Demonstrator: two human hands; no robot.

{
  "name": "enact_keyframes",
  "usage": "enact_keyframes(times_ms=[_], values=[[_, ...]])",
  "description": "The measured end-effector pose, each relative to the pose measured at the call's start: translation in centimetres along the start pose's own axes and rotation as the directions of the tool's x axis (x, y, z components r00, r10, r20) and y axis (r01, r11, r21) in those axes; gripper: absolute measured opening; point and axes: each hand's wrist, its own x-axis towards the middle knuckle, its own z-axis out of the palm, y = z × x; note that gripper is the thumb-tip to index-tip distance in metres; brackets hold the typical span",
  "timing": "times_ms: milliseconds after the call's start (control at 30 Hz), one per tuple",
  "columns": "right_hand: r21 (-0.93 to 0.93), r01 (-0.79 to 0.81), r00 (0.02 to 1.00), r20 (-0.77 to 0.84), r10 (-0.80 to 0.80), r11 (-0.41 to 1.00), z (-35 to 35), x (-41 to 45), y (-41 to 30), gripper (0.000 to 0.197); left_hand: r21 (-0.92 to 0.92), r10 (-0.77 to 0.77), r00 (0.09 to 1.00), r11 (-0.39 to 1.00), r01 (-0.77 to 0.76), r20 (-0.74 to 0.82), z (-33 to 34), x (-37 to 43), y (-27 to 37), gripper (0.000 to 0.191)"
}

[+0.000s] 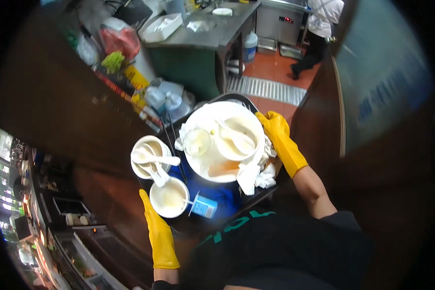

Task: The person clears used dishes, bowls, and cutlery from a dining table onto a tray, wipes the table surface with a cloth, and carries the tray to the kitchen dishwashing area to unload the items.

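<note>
A black tray (217,203) is held between my two hands, which wear yellow rubber gloves. My left hand (158,232) grips its near left side, and my right hand (279,136) its right side. The tray bears a large white bowl (210,174) with a smaller bowl, a spoon and a clear glass (197,142) inside. Stacked white bowls (137,170) with white spoons (159,159) stand at the left, next to another bowl (169,198) of pale liquid. A blue carton (203,206) lies beside it. Black chopsticks (175,145) and crumpled napkins (266,177) are also on the tray.
Ahead stands a steel-topped counter (210,36) with a white bin (161,27). Plastic jugs (166,99) sit left of the tray. A floor grate (266,88) crosses the red tiles. A person (319,36) in a white top is beyond, near a door panel (380,72) at right.
</note>
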Motion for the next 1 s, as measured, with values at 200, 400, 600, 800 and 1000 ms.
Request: enact_keyframes(times_ms=[200, 400, 600, 800, 1000], values=[[0.034, -0.015, 1.000, -0.014, 0.015, 0.999, 4.3, -4.5, -3.9, 0.054, -0.010, -0.058, 0.998, 0.998, 0.059, 0.034, -5.5, 1.5, 2.8, 0.085], [0.024, 0.166, 0.984, -0.073, -0.164, 0.986, 13.2, -2.7, -11.7, 0.055, -0.013, 0.018, 0.999, 1.000, -0.017, 0.043, -10.8, 9.0, 11.4, 0.084], [-0.049, 0.175, 0.984, -0.031, -0.177, 0.983, 13.9, -5.4, -10.4, 0.057, -0.029, 0.013, 1.000, 0.999, -0.012, 0.018, -13.3, 7.7, 10.1, 0.084], [-0.034, 0.213, 0.974, 0.089, -0.209, 0.976, 11.7, -7.6, -12.2, 0.060, -0.018, 0.030, 0.999, 0.999, -0.030, -0.023, -14.4, 5.3, 12.3, 0.084], [-0.097, 0.092, 0.992, 0.096, -0.082, 0.991, 9.2, -10.7, -11.3, 0.058, 0.108, -0.039, 0.987, 0.993, 0.056, -0.153, -13.3, 0.2, 12.1, 0.081]])
